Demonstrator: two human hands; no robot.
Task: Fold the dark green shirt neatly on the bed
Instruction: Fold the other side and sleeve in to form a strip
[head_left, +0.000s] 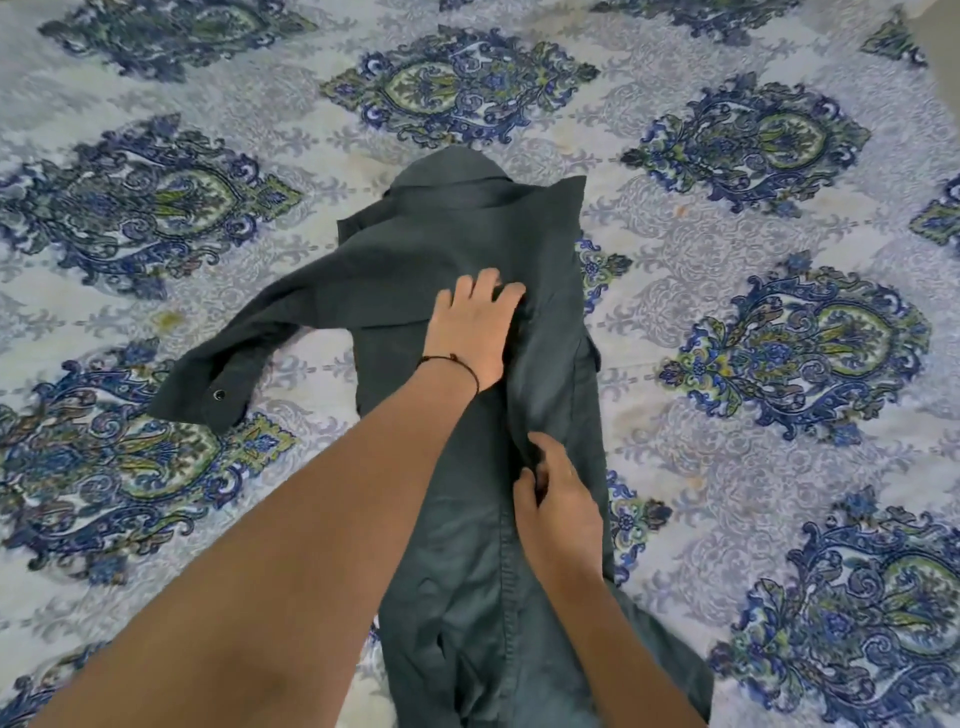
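Writing could not be found anywhere on the cloth; the only small mark was a round metal snap (218, 394) on the cuff. Bed (727, 291) filled the whole view, covered with a pale lilac printed sheet carrying dark blue and green paisley medallions, and no more of the room could be seen. The dark green cotton shirt (467, 249) lay along the middle of the bed, collar toward 12 o'clock and hem toward 6 o'clock, its right side already turned inward in a long fold. One long sleeve (249, 338) stretched out toward 8 o'clock, lying flat on the sheet. The left hand (470, 332), reaching in from 7 o'clock with a thin dark thread bracelet (452, 361) at the wrist, lay palm down on the chest of the shirt, fingers spread and gripping nothing. The right hand (558, 499), coming from 5 o'clock, was closed with thumb and fingers pinching the folded edge of the shirt lower down.
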